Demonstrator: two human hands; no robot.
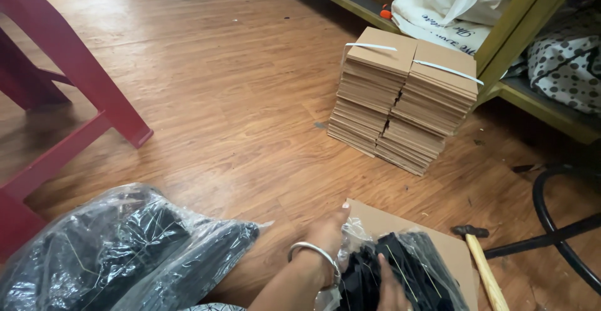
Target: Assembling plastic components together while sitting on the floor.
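A small clear plastic bag (413, 254) full of black pieces lies on a flat sheet of cardboard (432, 229) at the bottom of the view. My left hand (325, 233), with a silver bangle on the wrist, grips the bag's crinkled left edge. Only part of my right hand (389, 289) shows at the bottom edge; its fingers press on the black bundle (363, 279) at the bag's mouth. A larger clear bag (119, 254) of similar black pieces lies on the floor to my left.
A strapped double stack of flat brown cardboard boxes (400, 98) stands on the wooden floor (238, 98) ahead. A wooden-handled hammer (483, 267) lies right of the cardboard sheet. A red chair (75, 67) stands at left, a black chair base (557, 229) at right, and a green shelf (538, 101) with bags behind.
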